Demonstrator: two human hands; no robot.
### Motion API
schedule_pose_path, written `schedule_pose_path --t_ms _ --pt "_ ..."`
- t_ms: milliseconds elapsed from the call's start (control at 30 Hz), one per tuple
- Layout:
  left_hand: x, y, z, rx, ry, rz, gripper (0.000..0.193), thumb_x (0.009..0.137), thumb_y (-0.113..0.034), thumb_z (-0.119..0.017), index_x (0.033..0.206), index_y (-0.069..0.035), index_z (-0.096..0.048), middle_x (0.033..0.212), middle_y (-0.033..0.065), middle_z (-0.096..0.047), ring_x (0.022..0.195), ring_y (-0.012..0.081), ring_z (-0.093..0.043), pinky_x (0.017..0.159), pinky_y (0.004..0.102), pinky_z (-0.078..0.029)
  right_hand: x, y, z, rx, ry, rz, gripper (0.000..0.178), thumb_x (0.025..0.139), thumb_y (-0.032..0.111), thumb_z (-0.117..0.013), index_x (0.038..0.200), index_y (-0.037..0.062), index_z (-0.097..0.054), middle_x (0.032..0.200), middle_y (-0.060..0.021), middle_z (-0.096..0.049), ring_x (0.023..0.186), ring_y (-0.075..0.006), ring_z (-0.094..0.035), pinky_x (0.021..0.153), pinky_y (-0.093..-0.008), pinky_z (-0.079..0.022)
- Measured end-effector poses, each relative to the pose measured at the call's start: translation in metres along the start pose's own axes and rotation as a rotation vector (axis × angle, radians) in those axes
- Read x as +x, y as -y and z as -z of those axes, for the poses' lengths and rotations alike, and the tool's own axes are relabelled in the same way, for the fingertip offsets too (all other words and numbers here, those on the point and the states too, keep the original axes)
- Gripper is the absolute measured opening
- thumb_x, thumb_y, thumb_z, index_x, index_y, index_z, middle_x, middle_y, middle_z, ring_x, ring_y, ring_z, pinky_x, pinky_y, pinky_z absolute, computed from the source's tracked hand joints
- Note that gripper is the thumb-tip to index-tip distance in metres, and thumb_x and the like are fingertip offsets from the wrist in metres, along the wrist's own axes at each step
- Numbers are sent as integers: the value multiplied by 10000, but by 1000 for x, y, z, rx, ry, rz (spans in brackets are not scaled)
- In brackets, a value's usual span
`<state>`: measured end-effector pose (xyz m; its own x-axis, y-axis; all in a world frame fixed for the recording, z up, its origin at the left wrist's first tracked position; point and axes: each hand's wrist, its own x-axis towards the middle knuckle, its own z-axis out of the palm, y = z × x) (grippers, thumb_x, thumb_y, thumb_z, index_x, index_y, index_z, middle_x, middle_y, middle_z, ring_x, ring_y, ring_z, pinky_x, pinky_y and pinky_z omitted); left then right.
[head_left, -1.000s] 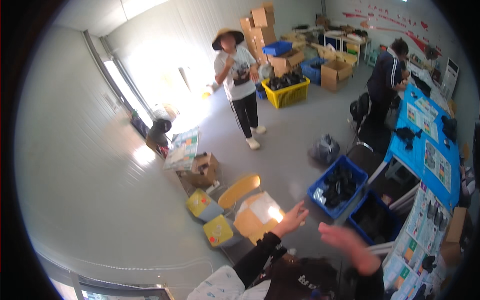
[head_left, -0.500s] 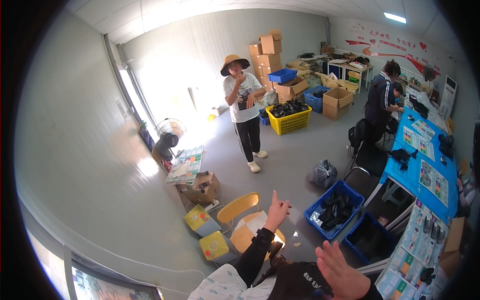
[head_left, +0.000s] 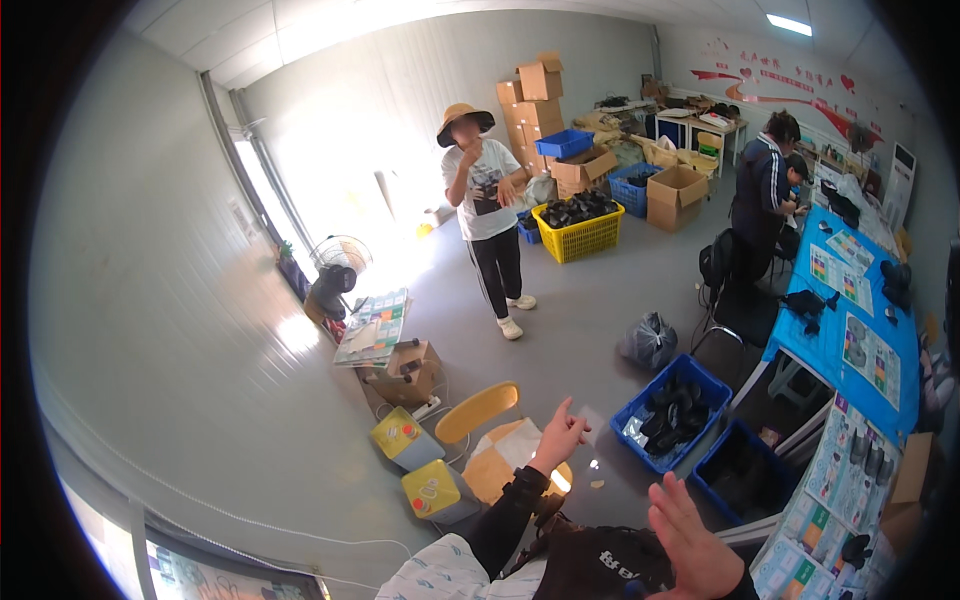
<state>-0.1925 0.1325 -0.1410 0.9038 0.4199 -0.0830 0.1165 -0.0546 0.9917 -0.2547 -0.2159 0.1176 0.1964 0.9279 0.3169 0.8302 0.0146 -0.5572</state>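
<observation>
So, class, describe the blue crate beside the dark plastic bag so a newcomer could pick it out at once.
Find the blue-covered table along the picture's right side. Left of its near end, on the floor, is the blue crate, just in front of a dark grey plastic bag. Unlike the neighbouring crate, it shows a pale packet among its black items.

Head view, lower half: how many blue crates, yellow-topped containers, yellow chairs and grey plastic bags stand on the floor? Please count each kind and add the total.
Blue crates: 2
Yellow-topped containers: 2
Yellow chair: 1
Grey plastic bag: 1
Total: 6
</observation>
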Motion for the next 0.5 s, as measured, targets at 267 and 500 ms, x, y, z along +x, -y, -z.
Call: schedule_pose_path --t_ms 267,500 --pt "-11 19 -20 29 154 60 499 1008 -185 -584 1458 3 -478 981 79 -725 756 120 -677 738 276 -564 1 -16 6 119 -204 -58 924 850 493 -804 1552 63 -384 1607 -244 -344 1519 -518 -240 1208 -617 -239" --pt "-16 20 -34 84 201 125 411 1012 -194 -599 1389 -34 -559 958 69 -727 743 115 -671 739 272 -562 -2 -21 4 90 -250 -219 736 848 426 -810 1419 49 -540 1527 -225 -450 1477 -474 -339 1185 -576 -296"
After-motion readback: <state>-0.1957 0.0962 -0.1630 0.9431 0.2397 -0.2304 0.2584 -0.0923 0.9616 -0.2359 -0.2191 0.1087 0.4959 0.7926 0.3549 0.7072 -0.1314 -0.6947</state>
